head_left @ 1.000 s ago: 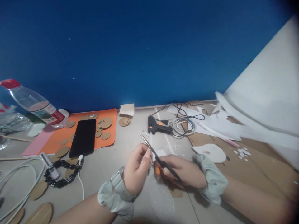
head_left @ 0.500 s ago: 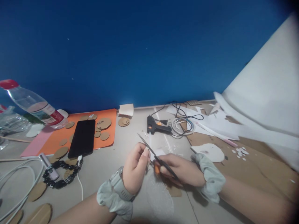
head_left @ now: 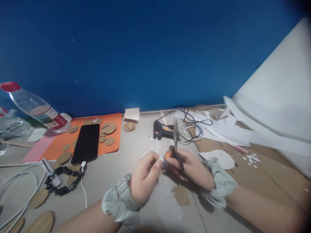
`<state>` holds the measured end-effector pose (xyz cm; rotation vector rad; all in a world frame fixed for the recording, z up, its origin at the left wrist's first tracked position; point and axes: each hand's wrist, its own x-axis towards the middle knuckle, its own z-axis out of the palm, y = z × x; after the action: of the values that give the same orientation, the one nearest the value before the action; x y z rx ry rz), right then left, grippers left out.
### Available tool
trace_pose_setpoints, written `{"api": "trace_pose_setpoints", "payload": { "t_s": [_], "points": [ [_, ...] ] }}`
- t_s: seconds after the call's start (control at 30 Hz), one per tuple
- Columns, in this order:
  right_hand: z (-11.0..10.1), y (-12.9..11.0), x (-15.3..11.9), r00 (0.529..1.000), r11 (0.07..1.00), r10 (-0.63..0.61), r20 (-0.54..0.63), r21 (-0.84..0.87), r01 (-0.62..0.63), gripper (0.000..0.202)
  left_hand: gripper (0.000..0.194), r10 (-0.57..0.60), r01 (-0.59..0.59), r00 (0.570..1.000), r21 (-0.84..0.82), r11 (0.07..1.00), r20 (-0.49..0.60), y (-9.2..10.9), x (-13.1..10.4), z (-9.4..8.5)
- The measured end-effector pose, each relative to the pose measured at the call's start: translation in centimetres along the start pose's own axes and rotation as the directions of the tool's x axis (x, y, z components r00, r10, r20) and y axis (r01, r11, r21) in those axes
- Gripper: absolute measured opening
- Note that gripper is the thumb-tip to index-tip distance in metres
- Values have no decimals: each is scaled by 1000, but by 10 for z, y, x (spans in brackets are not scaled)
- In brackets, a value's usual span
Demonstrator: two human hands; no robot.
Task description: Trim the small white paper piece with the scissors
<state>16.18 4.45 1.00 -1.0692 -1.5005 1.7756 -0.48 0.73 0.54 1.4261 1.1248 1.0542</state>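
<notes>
My right hand (head_left: 194, 166) is closed around a pair of scissors (head_left: 175, 137) with dark and orange handles, the blades pointing up and away from me. Close beside it, my left hand (head_left: 147, 176) pinches thumb against forefinger; what sits between the fingertips is too small to make out. The fingertips of both hands nearly meet. Below them lies a translucent, rounded flat piece (head_left: 167, 205), with a brown cardboard scrap (head_left: 182, 195) to its right. Just beyond my hands rests a black glue gun (head_left: 160, 130) with a white stick at its end.
Left are a black phone (head_left: 86, 144) on an orange sheet (head_left: 114, 144), cardboard discs (head_left: 109, 128), a beaded bracelet (head_left: 62, 191) and a bottle (head_left: 48, 118). Right lie coiled cables (head_left: 191, 131), a white cutout (head_left: 220, 158), paper bits (head_left: 251, 159) and cardboard (head_left: 267, 184). A blue wall (head_left: 150, 64) stands behind.
The scissors have swung from pointing up-left to pointing nearly straight away from me. My left hand has shifted slightly right, and the cardboard scrap shows more.
</notes>
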Motion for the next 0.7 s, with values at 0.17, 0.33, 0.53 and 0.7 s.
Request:
{"api": "trace_pose_setpoints", "payload": {
  "t_s": [0.17,0.33,0.53,0.7],
  "points": [
    [-1,-5,-1,999,1000,-10,-35,-7,10,28,23,23,-29,998,113,993,52,1,2,-1],
    [0,-6,-1,998,1000,26,-60,-15,-27,28,18,15,-31,995,173,984,96,0,2,0],
    [-3,-5,1,999,999,18,-50,-48,-20,28,19,15,-32,995,171,985,99,1,1,0],
    [-4,-9,1,999,996,10,-45,-90,-14,26,21,6,-21,995,151,988,96,1,2,-1]
  ]
}}
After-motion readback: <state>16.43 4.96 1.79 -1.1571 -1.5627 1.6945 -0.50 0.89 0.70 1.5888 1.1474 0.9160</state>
